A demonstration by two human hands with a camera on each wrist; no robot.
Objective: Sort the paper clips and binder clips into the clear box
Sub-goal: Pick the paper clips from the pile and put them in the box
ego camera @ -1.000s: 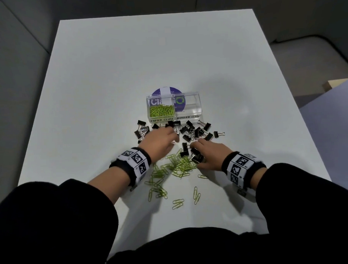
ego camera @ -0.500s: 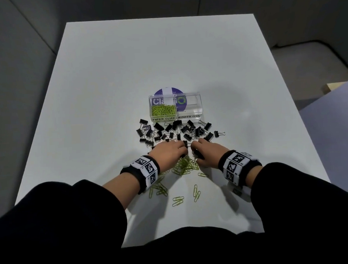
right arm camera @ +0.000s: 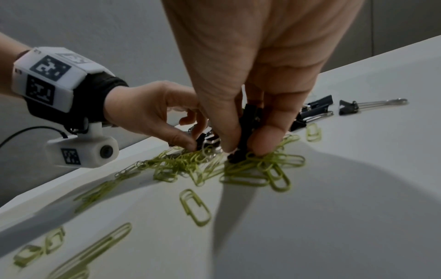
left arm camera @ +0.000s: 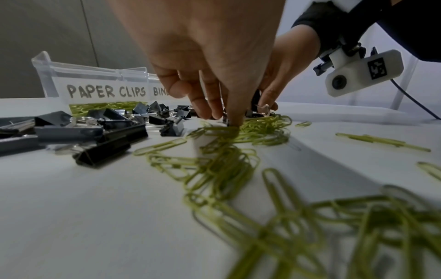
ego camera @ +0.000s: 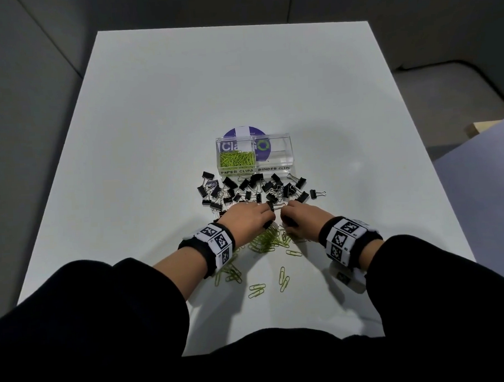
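Picking black metal binder clips [ego camera: 255, 187] out of green wire paper clips [ego camera: 269, 240] on white table [ego camera: 154, 108]. Right hand [right arm camera: 241, 120] pinching one black clip; left hand [ego camera: 247, 221] fingertips curled onto another, hold unclear. Next, probably: lift clear of tangle, drop into empty right compartment of clear plastic box [ego camera: 275, 152].

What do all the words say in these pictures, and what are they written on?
"PAPER CLIPS": handwritten label on the left compartment of the clear plastic box.
"BINDER CLIPS": handwritten label on the right compartment.
"Cla": white letters on the purple round sticker behind the box; the rest is hidden.
Small print at the sticker's top: too small to read.
Square black-and-white wristband markers: patterns, not words.
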